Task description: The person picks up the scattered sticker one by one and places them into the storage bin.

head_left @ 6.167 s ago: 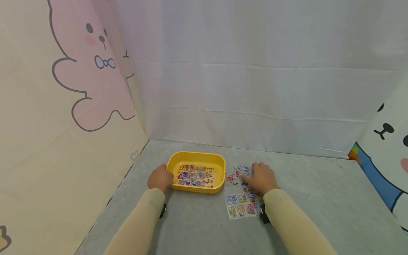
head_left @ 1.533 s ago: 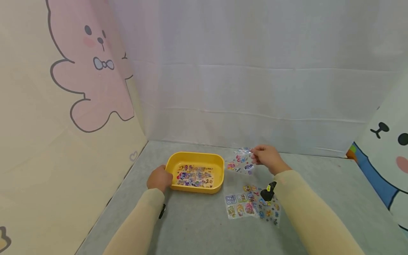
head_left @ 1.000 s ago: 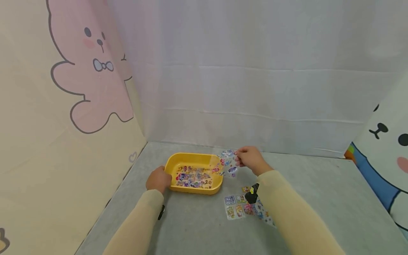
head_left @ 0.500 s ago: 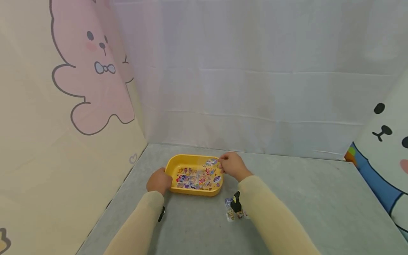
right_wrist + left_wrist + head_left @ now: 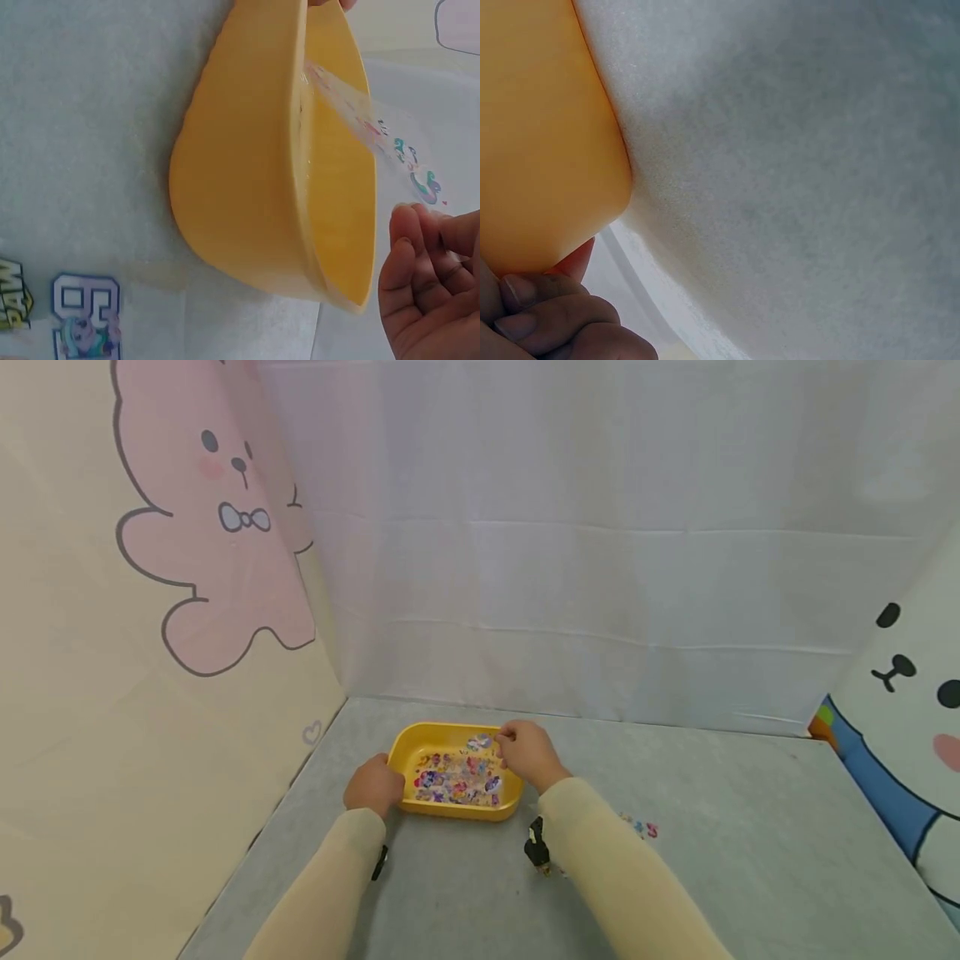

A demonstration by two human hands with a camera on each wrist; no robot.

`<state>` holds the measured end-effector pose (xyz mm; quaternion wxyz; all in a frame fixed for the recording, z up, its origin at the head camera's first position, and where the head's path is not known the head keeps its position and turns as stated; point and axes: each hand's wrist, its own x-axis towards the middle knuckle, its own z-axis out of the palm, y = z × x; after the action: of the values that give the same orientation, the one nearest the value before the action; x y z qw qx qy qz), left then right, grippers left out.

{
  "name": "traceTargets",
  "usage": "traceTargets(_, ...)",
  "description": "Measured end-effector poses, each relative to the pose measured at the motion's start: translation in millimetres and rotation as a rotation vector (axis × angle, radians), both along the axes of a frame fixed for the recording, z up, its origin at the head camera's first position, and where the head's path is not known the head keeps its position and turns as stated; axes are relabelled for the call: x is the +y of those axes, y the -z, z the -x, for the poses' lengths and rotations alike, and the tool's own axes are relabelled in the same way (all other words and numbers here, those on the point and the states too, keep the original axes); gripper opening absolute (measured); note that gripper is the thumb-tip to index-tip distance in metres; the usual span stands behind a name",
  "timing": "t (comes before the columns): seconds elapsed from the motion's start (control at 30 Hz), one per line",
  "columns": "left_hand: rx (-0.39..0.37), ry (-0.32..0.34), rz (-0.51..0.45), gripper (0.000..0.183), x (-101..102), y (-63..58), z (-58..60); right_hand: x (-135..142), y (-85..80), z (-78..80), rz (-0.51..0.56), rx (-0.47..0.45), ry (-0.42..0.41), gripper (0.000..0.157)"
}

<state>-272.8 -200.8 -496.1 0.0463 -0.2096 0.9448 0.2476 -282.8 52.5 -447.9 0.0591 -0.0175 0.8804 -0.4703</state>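
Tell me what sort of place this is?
Probably a screened-off work corner indoors: a grey surface, a white sheet hanging behind it, and a pink cartoon animal on the left wall.

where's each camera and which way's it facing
Head: worn on the head, facing forward and down at the yellow tray; left hand, right hand and sleeves show.
Left wrist: worn there, facing the tray's outside and grey tabletop; left-hand fingers show.
Right wrist: worn there, facing the tray's side and sticker sheet; right hand shows, plus fingers at top.
Head and right wrist share the sheet.
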Motion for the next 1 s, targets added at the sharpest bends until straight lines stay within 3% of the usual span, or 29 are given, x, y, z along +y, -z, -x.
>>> traceTargets(0.2, 0.006, 0.018, 0.008, 0.046, -1, 0.1, 0.1, -12, 10.1, 0.3, 0.004, 0.043, 0.009, 0.018)
traceTargets(0.47, -0.013, 0.0, -0.019, 0.048, 2, -3.1, -0.1, -18, 16.5, -4.9, -0.309, 0.17, -0.089, 0.018)
traceTargets(0.77, 0.012, 0.025, 0.016, 0.051, 1, 3.9, 4.2, -13, 16.6, -6.9, -0.481, 0.25, -0.102, 0.019)
traceTargets(1.0, 0.008, 0.009, 0.012, 0.05, 0, 6.4, 3.8, -11, 23.0, -0.3, -0.643, 0.309, -0.115, 0.026)
